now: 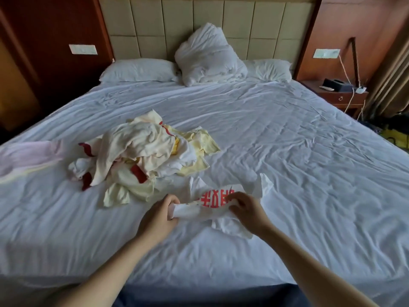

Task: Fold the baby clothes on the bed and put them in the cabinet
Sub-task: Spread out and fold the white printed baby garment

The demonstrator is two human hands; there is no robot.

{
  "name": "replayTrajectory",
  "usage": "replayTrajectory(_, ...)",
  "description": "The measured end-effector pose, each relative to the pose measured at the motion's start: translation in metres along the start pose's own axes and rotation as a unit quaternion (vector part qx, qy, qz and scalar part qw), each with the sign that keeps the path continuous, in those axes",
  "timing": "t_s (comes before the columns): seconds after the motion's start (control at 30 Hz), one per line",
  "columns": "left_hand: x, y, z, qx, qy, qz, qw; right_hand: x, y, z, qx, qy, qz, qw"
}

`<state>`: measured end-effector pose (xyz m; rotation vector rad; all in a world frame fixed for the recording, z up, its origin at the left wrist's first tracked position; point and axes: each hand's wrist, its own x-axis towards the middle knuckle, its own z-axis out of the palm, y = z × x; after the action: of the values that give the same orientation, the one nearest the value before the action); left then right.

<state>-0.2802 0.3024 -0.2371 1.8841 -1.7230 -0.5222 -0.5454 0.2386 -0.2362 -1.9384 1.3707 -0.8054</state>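
A small white garment (212, 202) printed with red characters lies on the bed (298, 156) near its front edge, stretched between both hands. The left hand (158, 216) grips the garment's left end, its fingers (171, 199) curled over bunched cloth. The right hand (245, 210) pinches the right part, its fingertips (233, 199) curled down onto the fabric just beside the red print. Between the two grips the cloth is gathered into a soft, wrinkled band. Loose flaps spill out past the right hand, one behind it and one below the wrist (thin, limp cloth by the look of it).

Just behind and to the left sits a heap of baby clothes (141, 151), whether touching the garment's far edge I cannot tell. It is made of crumpled cream and pale yellow pieces with dark red trim, tangled over one another. A pale pink cloth (28, 156) lies flat at the bed's left edge, apart from the heap.

The sheet is white and creased all over. At the head, two flat white pillows (139, 70) lie either side of a bunched white duvet (210, 56), against a padded beige headboard (177, 21) of square panels.
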Motion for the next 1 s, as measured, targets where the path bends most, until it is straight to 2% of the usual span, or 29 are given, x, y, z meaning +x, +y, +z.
replayTrajectory(0.13,-0.015,-0.009,0.011,0.023,-0.031,-0.017,0.999,-0.019,0.011,0.013,-0.062,-0.001,0.018,0.998)
replayTrajectory(0.23,-0.016,-0.010,0.015,0.028,-0.037,-0.022,0.999,-0.025,0.014,0.013,-0.070,0.012,0.005,0.997)
replayTrajectory(0.43,-0.010,-0.009,0.023,0.032,-0.002,-0.013,0.999,-0.030,0.018,0.003,-0.131,0.061,-0.059,0.988)
replayTrajectory(0.77,-0.002,-0.007,0.026,0.070,0.040,0.015,0.997,-0.034,0.041,-0.012,-0.226,0.070,-0.121,0.964)
replayTrajectory(0.9,0.003,-0.006,0.022,0.057,0.047,0.009,0.997,-0.031,0.045,-0.018,-0.252,0.055,-0.132,0.957)
replayTrajectory(1.0,0.010,-0.001,0.015,-0.010,0.060,-0.009,0.998,-0.027,0.040,-0.024,-0.237,0.070,-0.131,0.960)
